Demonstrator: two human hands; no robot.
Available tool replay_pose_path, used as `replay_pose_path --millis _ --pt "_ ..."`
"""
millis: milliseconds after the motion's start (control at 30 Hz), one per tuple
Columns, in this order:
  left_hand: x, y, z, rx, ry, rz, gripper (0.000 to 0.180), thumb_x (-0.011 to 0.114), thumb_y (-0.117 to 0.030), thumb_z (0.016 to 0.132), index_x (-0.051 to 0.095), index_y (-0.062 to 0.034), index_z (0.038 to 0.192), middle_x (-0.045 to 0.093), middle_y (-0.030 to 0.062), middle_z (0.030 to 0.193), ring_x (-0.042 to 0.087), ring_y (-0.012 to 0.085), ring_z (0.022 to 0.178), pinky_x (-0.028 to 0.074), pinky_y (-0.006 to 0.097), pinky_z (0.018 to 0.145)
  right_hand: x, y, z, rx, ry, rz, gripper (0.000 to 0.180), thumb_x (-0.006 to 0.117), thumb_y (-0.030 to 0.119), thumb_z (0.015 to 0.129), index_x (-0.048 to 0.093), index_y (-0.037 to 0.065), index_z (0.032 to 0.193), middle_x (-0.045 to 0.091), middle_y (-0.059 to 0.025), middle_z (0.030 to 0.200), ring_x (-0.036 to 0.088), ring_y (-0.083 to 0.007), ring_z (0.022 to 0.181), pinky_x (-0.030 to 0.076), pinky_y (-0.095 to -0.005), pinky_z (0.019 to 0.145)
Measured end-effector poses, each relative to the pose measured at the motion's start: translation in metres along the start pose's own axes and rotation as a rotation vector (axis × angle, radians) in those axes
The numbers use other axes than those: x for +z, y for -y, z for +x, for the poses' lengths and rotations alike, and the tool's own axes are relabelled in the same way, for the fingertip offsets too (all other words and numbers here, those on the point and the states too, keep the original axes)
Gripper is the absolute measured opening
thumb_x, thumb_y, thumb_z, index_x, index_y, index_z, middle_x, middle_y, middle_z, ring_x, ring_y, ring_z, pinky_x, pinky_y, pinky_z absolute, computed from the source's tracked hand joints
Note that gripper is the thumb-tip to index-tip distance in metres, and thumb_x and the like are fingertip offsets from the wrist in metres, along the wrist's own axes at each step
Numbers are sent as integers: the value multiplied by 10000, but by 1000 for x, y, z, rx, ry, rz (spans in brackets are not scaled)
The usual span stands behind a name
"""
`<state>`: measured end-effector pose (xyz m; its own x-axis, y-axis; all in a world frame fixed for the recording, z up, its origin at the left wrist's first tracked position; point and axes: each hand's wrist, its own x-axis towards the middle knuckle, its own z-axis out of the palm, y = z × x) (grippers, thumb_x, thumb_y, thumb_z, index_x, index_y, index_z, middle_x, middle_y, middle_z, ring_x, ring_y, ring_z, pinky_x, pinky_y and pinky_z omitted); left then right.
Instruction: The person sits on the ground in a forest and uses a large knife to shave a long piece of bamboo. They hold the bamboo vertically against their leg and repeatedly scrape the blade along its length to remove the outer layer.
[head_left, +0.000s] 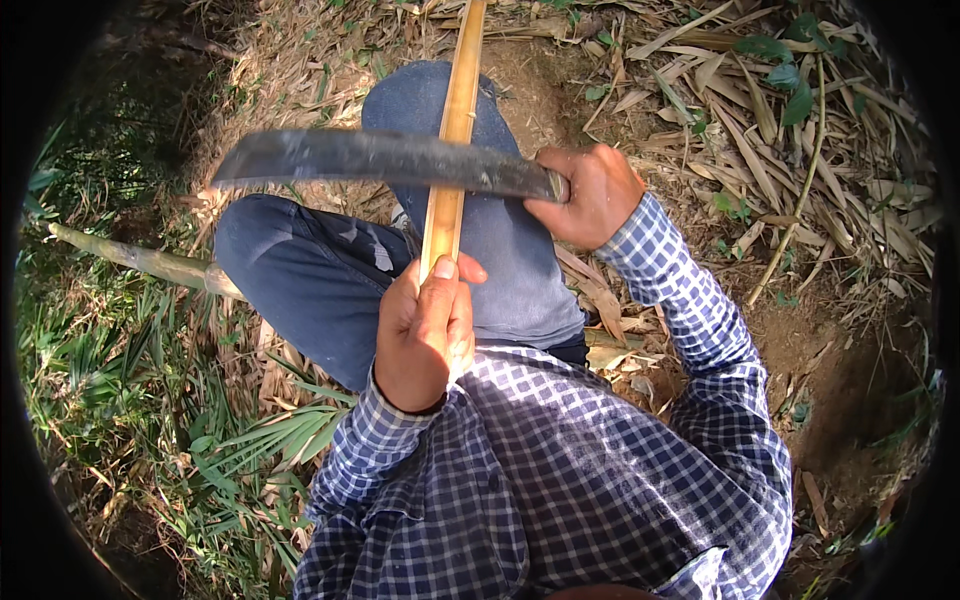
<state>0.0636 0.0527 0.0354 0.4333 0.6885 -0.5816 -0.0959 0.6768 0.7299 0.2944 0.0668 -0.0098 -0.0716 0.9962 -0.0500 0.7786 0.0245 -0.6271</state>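
Gripping a split bamboo strip (459,105) in the left hand (425,330), pointing it forward above the blue jeans (515,285); clenching a machete (380,158) in the right hand (593,195), holding it across the strip.

Room to pass between yellow strip (459,105) and right sleeve (690,285); the blade (380,157) bars the way ahead

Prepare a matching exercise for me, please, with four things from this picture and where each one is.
Things:
1. Knife
2. Yellow strip
3. Pole
4. Jeans

Places:
A. Near the picture's left edge, beyond the legs
B. In the right hand
C. On the person's legs, worn
D. In the left hand

Pairs: 1-B, 2-D, 3-A, 4-C
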Motion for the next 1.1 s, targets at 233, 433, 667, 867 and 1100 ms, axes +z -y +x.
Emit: replay_pose_path --millis 233,433,667,867,1100 --pt "3 -5 -3 30 -40 16 296 372 -262 1053 533 -22 986 345 -56 512 281 38 373 267 216 352 4 9 2 -74 -98 -104 304 692 352 778 693 49 769 589 -157 521 622 -328 488 502 -411 489" --pt "3 -1 -7 22 -32 -42 280 369 -247 1054 534 -31 988 340 -57 509 265 36 361 247 216 340 2 13 6 -79 -113 -127 278 679 323 776 688 46 751 596 -143 518 634 -305 484 507 -412 480" --pt "3 -2 -10 -16 -54 -49 273 369 -245 1053 530 -33 992 340 -60 521 263 35 377 244 216 358 4 15 2 -135 -94 -115 253 682 296 772 695 43 771 609 -145 530 637 -319 492 519 -411 492" --pt "0 0 -17 -24 -22 -80 263 374 -236 1051 527 -32 985 343 -60 522 270 35 378 248 215 359 1 -3 13 57 -24 -60 253 687 300 778 700 48 782 627 -151 567 649 -323 528 528 -421 539" --pt "-8 4 -28 -28 1 -103 281 384 -257 1052 527 -24 988 356 -53 503 270 33 351 232 210 331 1 -14 21 106 -96 -73 215 692 221 748 684 12 802 591 -161 550 621 -301 497 485 -418 506"
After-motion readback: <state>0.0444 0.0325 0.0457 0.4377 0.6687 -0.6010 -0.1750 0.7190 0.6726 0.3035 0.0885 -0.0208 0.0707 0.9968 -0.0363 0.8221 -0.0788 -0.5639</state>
